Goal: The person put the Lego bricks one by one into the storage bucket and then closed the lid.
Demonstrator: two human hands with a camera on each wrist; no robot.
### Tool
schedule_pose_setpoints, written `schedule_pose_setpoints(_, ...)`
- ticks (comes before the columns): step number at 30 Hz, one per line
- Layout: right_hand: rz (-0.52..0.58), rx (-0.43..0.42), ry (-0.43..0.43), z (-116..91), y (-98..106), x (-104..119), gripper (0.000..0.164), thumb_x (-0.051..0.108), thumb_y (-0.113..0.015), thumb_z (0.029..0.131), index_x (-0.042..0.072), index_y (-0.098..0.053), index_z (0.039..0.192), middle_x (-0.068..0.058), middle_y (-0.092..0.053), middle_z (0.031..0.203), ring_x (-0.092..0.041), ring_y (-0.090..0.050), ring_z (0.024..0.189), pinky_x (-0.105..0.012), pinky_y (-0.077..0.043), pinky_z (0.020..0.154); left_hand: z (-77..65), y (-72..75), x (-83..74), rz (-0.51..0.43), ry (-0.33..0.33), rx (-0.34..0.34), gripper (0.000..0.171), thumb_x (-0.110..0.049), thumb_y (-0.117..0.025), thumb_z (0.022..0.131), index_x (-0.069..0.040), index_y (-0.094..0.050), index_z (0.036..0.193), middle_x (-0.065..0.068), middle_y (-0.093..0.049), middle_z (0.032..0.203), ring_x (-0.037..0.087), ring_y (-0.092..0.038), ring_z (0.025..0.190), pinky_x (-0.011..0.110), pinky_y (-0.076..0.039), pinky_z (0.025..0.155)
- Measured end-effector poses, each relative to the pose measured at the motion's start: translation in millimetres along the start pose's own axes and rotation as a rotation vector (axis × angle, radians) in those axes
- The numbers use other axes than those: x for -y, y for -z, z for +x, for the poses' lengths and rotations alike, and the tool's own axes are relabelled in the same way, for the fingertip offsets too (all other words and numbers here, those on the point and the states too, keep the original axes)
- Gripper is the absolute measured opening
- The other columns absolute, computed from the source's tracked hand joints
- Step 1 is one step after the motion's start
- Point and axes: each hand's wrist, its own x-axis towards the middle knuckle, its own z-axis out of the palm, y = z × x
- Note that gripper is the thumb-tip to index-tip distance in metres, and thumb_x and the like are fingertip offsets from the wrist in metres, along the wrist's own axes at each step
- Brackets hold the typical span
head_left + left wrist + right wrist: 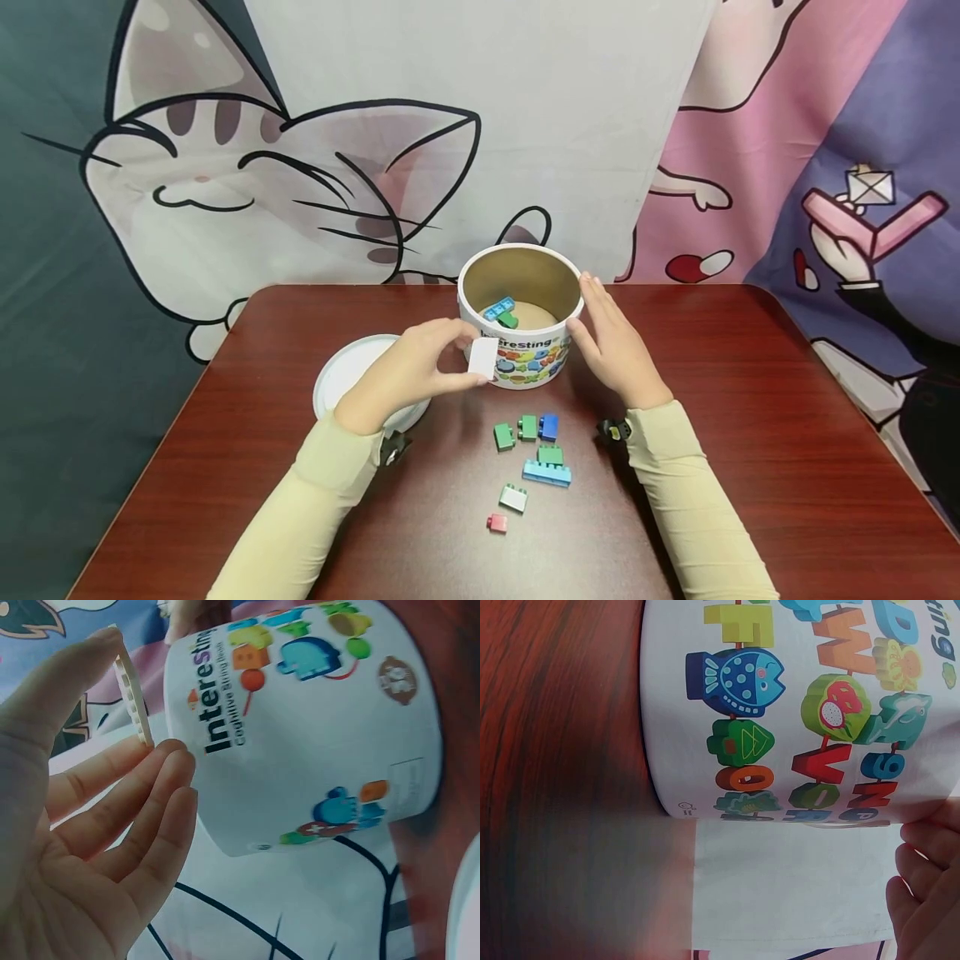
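Between thumb and fingers my left hand (420, 367) pinches a white flat toy-brick plate (483, 359). The left wrist view has the plate (133, 694) nearly edge-on, its small studs facing the palm side. It is held in front of the rim of a white printed tub (536, 367), outside the opening. My right hand (618, 354) rests with straight fingers against the tub's right side and rim. At the tub's bottom lie a light blue brick (498, 309) and a green brick (507, 320). The right wrist view shows the tub's printed side (780, 750) close up.
A white round lid (335, 380) lies left of the tub, partly under the left arm. Several loose bricks are on the table in front: green (504, 437), dark blue (548, 427), light blue (547, 473), white (513, 498) and red (497, 523). A printed cloth hangs behind.
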Motion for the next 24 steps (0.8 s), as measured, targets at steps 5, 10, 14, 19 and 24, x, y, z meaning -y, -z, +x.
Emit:
schedule_pose_setpoints(5,0.002,-0.008,0.004,0,0,1,0.071,0.040,-0.052,0.104,0.008,-0.024,0.161,-0.011,-0.025,0.166,-0.034,-0.022,0.152,-0.053,-0.024,0.121,18.8,3.5,-1.3,-0.008,-0.016,-0.087,0.043,-0.023,-0.088,0.080,-0.006,-0.066,0.114,0.005,-0.065,0.099,0.018,-0.060,0.091,0.034,-0.052,0.082)
schedule_pose_setpoints(10,0.004,-0.006,0.006,0,0,0,0.071,0.040,-0.052,0.104,0.008,-0.024,0.161,-0.011,-0.025,0.166,-0.033,-0.021,0.153,-0.053,-0.024,0.121,38.7,2.4,0.1,-0.004,0.032,-0.128,0.041,-0.024,-0.086,0.082,-0.004,-0.065,0.112,0.007,-0.067,0.099,0.021,-0.062,0.094,0.033,-0.053,0.086)
schedule_pose_setpoints(14,0.003,-0.002,0.001,-1,0,0,0.072,0.041,-0.052,0.104,0.008,-0.024,0.161,-0.010,-0.024,0.166,-0.031,-0.020,0.153,-0.053,-0.024,0.121,55.0,-0.1,1.8,0.001,0.090,-0.118,0.042,-0.025,-0.084,0.085,-0.003,-0.065,0.114,0.009,-0.067,0.102,0.023,-0.063,0.096,0.035,-0.053,0.089)
schedule_pose_setpoints(19,0.002,0.000,-0.004,-1,1,0,0.072,0.041,-0.052,0.104,0.009,-0.024,0.161,-0.010,-0.024,0.166,-0.028,-0.018,0.154,-0.053,-0.023,0.121,76.9,-7.0,5.6,0.014,0.129,-0.048,0.040,-0.025,-0.081,0.088,-0.001,-0.064,0.115,0.010,-0.067,0.103,0.022,-0.063,0.096,0.035,-0.053,0.090)
schedule_pose_setpoints(24,0.000,-0.001,0.001,-1,1,1,0.071,0.041,-0.052,0.104,0.008,-0.024,0.161,-0.011,-0.024,0.166,-0.030,-0.019,0.154,-0.054,-0.024,0.121,92.2,-17.1,9.9,0.038,0.149,0.011,0.044,-0.019,-0.076,0.093,0.002,-0.059,0.127,0.013,-0.070,0.108,0.021,-0.067,0.097,0.033,-0.055,0.088)
